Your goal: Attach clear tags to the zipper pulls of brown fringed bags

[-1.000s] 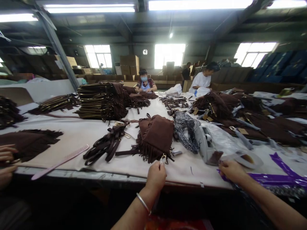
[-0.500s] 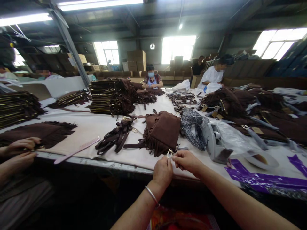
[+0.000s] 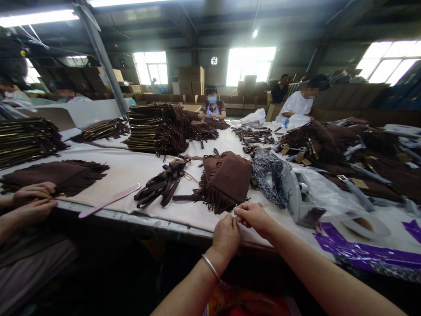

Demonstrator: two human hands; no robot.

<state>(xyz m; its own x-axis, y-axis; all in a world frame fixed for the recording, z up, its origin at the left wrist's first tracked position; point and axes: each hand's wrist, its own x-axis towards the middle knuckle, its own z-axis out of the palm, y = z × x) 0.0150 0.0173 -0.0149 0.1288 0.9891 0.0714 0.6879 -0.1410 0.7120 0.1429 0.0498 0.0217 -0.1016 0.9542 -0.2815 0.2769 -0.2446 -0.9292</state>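
At the table's near edge, my left hand (image 3: 226, 237) is closed with thumb and fingers pinching a small gold metal clasp (image 3: 234, 212), mostly hidden by the fingers. My right hand (image 3: 254, 216) pinches the same clasp from the other side, its fingertips against my left thumb. Just beyond both hands lies a brown fringed bag (image 3: 227, 177), its fringe pointing toward me. To its left is a bundle of dark brown straps (image 3: 161, 184) with gold hooks. A grey-black knitted piece (image 3: 268, 175) lies against the bag's right side.
A tape dispenser (image 3: 301, 197), a tape roll (image 3: 366, 226) and purple plastic (image 3: 358, 250) lie to the right. A pink comb (image 3: 110, 199) is at left, near a co-worker's hands (image 3: 33, 202). Stacked brown bags (image 3: 154, 129) stand behind; more bags (image 3: 329, 145) are heaped at right.
My right fingers have moved over the clasp, which showed more plainly before. My hands remain together. The whole view has shifted slightly, so things appear a little further right.
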